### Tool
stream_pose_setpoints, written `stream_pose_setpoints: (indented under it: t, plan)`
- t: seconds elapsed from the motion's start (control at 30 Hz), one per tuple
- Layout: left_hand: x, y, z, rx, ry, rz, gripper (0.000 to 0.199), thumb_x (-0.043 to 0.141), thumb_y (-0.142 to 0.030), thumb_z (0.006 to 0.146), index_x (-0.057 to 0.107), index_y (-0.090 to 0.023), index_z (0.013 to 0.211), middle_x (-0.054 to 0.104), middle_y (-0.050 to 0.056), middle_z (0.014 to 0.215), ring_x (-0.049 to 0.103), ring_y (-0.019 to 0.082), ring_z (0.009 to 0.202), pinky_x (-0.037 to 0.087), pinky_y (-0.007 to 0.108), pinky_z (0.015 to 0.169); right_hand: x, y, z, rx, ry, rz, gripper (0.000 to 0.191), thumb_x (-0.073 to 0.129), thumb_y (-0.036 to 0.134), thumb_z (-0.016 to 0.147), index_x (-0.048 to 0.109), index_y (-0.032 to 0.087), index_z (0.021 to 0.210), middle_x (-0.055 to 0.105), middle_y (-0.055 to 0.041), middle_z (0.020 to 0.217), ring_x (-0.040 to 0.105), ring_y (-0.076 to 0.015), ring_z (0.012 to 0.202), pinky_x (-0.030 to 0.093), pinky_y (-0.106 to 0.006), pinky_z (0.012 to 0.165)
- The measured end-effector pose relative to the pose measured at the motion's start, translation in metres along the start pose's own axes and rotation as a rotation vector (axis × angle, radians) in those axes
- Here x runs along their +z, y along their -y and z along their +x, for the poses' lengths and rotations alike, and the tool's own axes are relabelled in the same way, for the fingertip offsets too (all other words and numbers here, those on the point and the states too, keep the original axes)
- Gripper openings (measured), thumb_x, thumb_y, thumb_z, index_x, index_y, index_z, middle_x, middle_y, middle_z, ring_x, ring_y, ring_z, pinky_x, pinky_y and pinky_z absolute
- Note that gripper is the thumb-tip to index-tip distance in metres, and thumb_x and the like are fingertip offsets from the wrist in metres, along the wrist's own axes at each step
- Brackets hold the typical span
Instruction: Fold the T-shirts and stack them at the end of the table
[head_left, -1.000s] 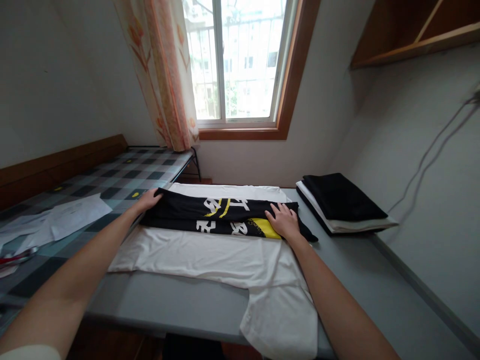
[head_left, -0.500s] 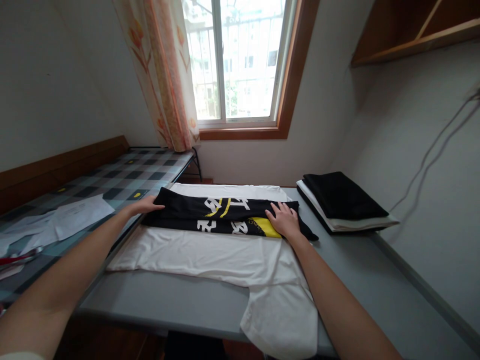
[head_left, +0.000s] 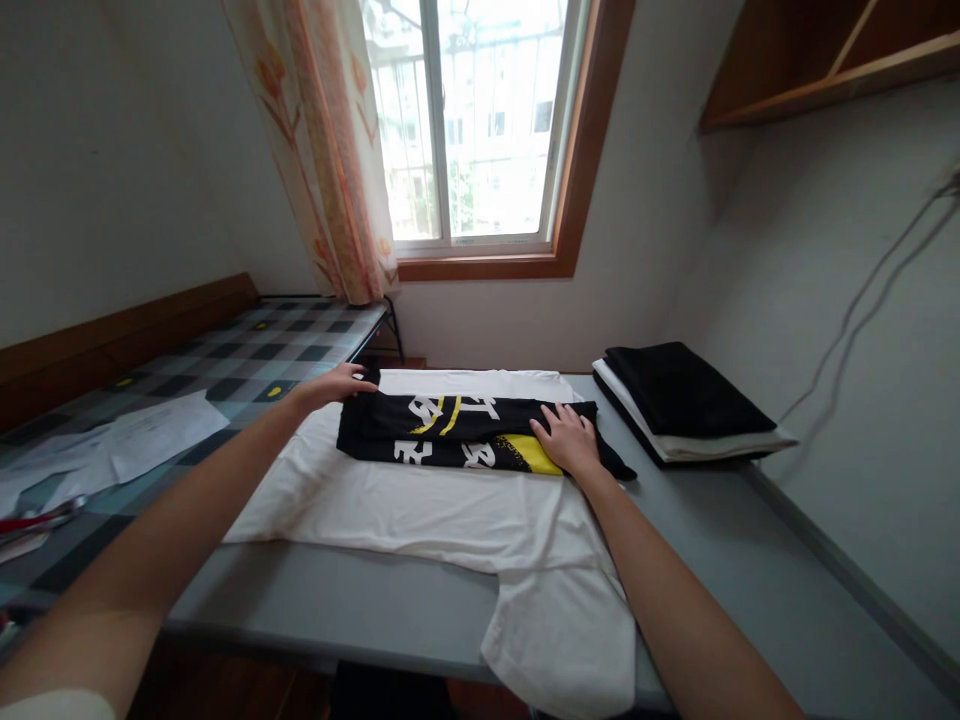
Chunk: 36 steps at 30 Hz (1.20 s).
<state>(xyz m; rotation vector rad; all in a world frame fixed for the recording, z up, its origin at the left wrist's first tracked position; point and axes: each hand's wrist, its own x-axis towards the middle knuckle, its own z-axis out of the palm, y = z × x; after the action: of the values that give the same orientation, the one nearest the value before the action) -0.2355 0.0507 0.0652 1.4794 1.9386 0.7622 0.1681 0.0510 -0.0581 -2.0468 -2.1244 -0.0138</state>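
A black shirt (head_left: 450,430) with white and yellow print lies in a long folded strip on top of a white shirt (head_left: 375,505), which is spread over the grey table (head_left: 337,605). My left hand (head_left: 345,385) pinches the black shirt's left end and lifts it, so the fabric bends upward there. Its fingertips are pressed together on the cloth. My right hand (head_left: 568,440) lies with spread fingers on the right part of the black shirt, over the edge of the yellow print. A white sleeve hangs toward the table's front edge.
A stack of folded black and white clothes (head_left: 686,390) rests at the table's back right. To the left is a bed (head_left: 300,325) with a checked cover, holding papers (head_left: 142,440). Behind are a window (head_left: 495,130) and a curtain (head_left: 337,150); a shelf (head_left: 840,90) hangs upper right.
My left hand has moved right, carrying the black shirt's left end inward and uncovering more of the white shirt. My right hand has stayed in place.
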Motion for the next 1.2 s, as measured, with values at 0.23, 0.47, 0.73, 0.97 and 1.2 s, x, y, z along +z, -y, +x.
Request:
stream_pose_setpoints:
  t: [0.23,0.47,0.73,0.97,1.2]
  plan:
    - [0.097,-0.046,-0.007,0.16,0.284,0.118,0.054,0.07,-0.031,0.074,0.052,-0.017,0.123,0.065,0.0,0.072,0.06,0.014,0.056,0.045,0.022,0.051,-0.001,0.0,-0.001,0.006,0.003,0.006,0.059,0.029,0.053,0.097,0.045,0.023,0.144,0.038,-0.0101,0.153,0.028,-0.0231,0.142,0.02,-0.041,0.113]
    - [0.151,-0.039,-0.019,0.305,0.064,0.612,0.035,0.058,-0.051,0.081,0.059,-0.021,0.099,0.07,0.009,0.097,0.066,0.027,0.09,0.047,0.03,0.069,-0.003,0.0,-0.002,0.009,0.011,0.005,0.059,0.029,0.054,0.097,0.045,0.023,0.144,0.038,-0.0101,0.153,0.028,-0.0228,0.142,0.02,-0.041,0.113]
    - [0.167,-0.025,-0.034,0.231,-0.1,0.626,0.028,0.055,-0.05,0.082,0.06,-0.023,0.084,0.071,0.006,0.088,0.067,0.026,0.085,0.044,0.031,0.068,-0.002,0.0,-0.001,0.003,0.007,-0.005,0.059,0.028,0.054,0.097,0.045,0.022,0.144,0.038,-0.0108,0.153,0.028,-0.0233,0.142,0.02,-0.041,0.113]
    - [0.174,-0.016,-0.039,0.276,-0.178,0.584,0.019,0.054,-0.042,0.084,0.06,-0.024,0.084,0.071,0.004,0.086,0.067,0.024,0.082,0.041,0.029,0.066,-0.003,0.001,-0.003,0.0,0.003,-0.018,0.058,0.028,0.053,0.097,0.045,0.022,0.144,0.038,-0.0106,0.153,0.029,-0.0236,0.142,0.021,-0.042,0.113]
    - [0.173,-0.018,-0.046,0.322,-0.174,0.6,0.018,0.05,-0.04,0.089,0.059,-0.023,0.087,0.07,0.004,0.092,0.066,0.022,0.085,0.04,0.029,0.068,0.0,-0.001,-0.001,-0.004,-0.011,-0.004,0.058,0.03,0.053,0.096,0.046,0.022,0.144,0.038,-0.0105,0.153,0.03,-0.0234,0.142,0.02,-0.042,0.113]
